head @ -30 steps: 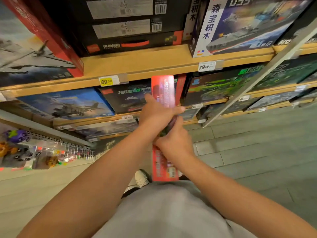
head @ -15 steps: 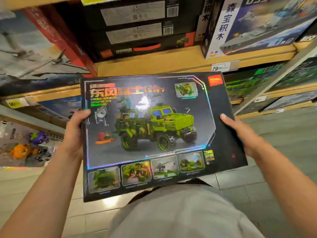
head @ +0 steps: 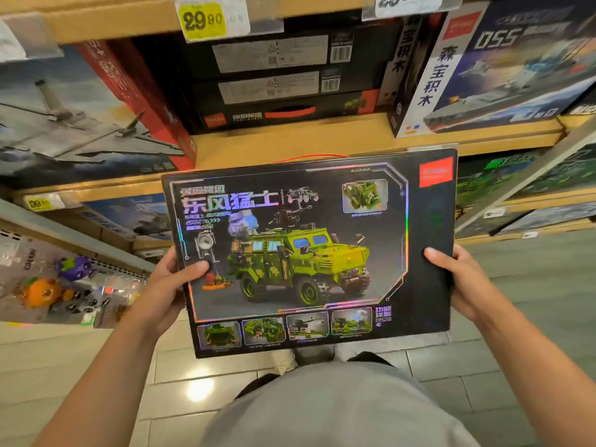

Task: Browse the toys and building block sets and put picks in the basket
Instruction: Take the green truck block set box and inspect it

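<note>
While gripped at both side edges by left hand (head: 171, 285) and right hand (head: 458, 282), black truck block set box (head: 309, 253) fills frame centre, hiding lower shelves (head: 290, 146), warship box (head: 503, 69) upper right, jet box (head: 74, 117) upper left, bagged toys (head: 58, 285) at left.

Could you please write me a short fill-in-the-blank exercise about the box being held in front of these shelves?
1. The box is held by ____ hands, the left hand and the right hand at opposite edges.
2. The vehicle pictured on the box is mostly ____.
3. The yellow price tag on the shelf edge above reads ____.
4. The stacked black boxes sit on the shelf ____ the held box.

Missing words: two; green; 29.90; above
</note>
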